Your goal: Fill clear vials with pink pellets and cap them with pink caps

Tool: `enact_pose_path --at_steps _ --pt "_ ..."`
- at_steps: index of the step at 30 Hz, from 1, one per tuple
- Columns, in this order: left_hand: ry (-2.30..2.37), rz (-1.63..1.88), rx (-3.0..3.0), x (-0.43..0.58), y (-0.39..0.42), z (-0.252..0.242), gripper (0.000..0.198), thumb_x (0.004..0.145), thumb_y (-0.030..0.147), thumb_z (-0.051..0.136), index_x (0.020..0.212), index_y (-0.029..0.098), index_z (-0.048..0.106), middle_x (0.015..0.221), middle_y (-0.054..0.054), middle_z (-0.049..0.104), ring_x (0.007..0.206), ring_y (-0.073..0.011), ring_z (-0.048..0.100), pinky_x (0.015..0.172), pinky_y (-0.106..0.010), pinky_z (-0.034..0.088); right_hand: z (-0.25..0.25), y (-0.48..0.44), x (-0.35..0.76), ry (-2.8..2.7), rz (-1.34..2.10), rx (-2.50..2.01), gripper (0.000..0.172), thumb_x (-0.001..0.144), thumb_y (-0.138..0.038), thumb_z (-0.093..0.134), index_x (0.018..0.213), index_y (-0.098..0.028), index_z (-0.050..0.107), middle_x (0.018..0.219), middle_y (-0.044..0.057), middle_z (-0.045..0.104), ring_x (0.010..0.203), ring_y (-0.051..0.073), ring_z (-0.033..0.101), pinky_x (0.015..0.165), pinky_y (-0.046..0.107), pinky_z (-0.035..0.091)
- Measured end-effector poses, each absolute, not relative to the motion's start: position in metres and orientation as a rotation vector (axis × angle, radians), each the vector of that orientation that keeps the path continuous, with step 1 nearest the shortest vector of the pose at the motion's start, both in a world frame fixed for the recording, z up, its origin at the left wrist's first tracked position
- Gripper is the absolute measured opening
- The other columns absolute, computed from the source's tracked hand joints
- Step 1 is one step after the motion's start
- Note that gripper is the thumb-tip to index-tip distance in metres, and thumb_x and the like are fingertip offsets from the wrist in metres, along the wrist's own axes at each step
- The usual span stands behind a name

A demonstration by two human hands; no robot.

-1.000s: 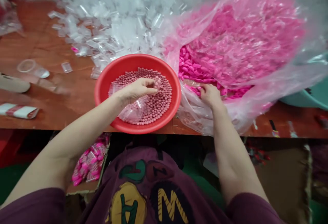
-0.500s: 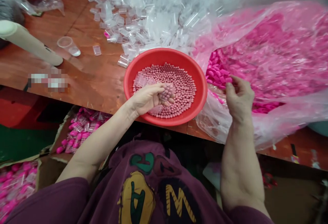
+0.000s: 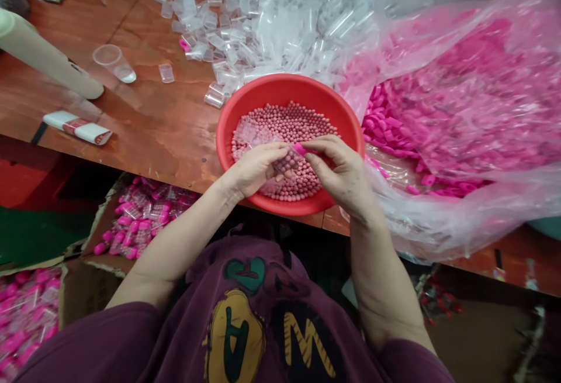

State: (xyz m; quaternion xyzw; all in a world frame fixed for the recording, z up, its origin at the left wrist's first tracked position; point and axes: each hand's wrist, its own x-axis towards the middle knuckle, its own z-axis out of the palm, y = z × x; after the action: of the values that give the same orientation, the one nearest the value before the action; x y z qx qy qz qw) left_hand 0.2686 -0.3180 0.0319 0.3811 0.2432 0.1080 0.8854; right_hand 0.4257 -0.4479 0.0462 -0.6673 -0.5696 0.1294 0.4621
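Observation:
Over a red basin (image 3: 224,131) of small pink beads (image 3: 289,123), my left hand (image 3: 258,166) is closed around a clear plastic container (image 3: 287,161) filled with beads. My right hand (image 3: 342,172) pinches a bright pink cap (image 3: 300,148) at the container's right end; whether it is seated there I cannot tell. More clear containers (image 3: 252,133) lie on the beads at the basin's left side, partly behind my left hand.
Clear empty containers (image 3: 272,26) are heaped behind the basin. On the right lies a plastic bag (image 3: 438,231) of pink caps (image 3: 385,120). A plastic cup (image 3: 109,58) and a tissue pack (image 3: 78,127) lie at left. Below, cardboard boxes (image 3: 83,289) hold filled, capped containers (image 3: 140,219).
My right hand has moved left from the bag of caps to my left hand, bringing a pink cap to the container. My left hand still holds the container over the basin.

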Motion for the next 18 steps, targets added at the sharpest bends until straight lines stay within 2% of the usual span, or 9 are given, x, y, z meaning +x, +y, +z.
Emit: enact_pose_path --at_steps 4,8,14,18 --pt "0.584 0.265 0.767 0.269 -0.320 0.032 0.008 0.097 0.019 0.068 0.097 0.014 0.074 0.085 -0.003 0.071 0.069 -0.0089 0.064 0.065 -0.022 0.050 0.054 -0.455 0.436 -1.577 0.209 -1.744 0.022 0.101 -0.025 0.067 0.117 -0.033 0.081 0.115 0.006 0.077 0.103 0.025 0.073 0.095 0.045 0.063" --pt "0.564 0.284 0.766 0.268 -0.321 0.031 0.012 0.098 0.022 0.068 0.105 0.015 0.075 0.087 -0.004 0.072 0.068 -0.0102 0.066 0.059 -0.022 0.045 0.047 -0.457 0.444 -1.567 0.010 -1.863 0.023 0.100 -0.023 0.067 0.113 -0.034 0.082 0.116 0.008 0.077 0.108 0.029 0.071 0.101 0.053 0.060" --pt "0.464 0.307 0.761 0.266 -0.322 0.028 0.019 0.091 0.024 0.079 0.107 0.015 0.077 0.098 -0.007 0.076 0.086 -0.0140 0.071 0.074 -0.025 0.054 0.039 -0.446 0.423 -1.199 0.281 -1.650 0.020 0.102 -0.039 0.072 0.119 -0.032 0.079 0.112 0.003 0.080 0.102 0.023 0.075 0.098 0.044 0.064" --pt "0.437 0.358 0.797 0.266 -0.324 0.024 0.025 0.085 0.030 0.088 0.103 0.016 0.077 0.094 -0.003 0.074 0.082 -0.0111 0.069 0.069 -0.022 0.050 0.042 -0.439 0.408 -1.214 0.249 -1.625 0.016 0.101 -0.036 0.073 0.114 -0.032 0.082 0.110 0.004 0.081 0.102 0.022 0.075 0.095 0.042 0.064"
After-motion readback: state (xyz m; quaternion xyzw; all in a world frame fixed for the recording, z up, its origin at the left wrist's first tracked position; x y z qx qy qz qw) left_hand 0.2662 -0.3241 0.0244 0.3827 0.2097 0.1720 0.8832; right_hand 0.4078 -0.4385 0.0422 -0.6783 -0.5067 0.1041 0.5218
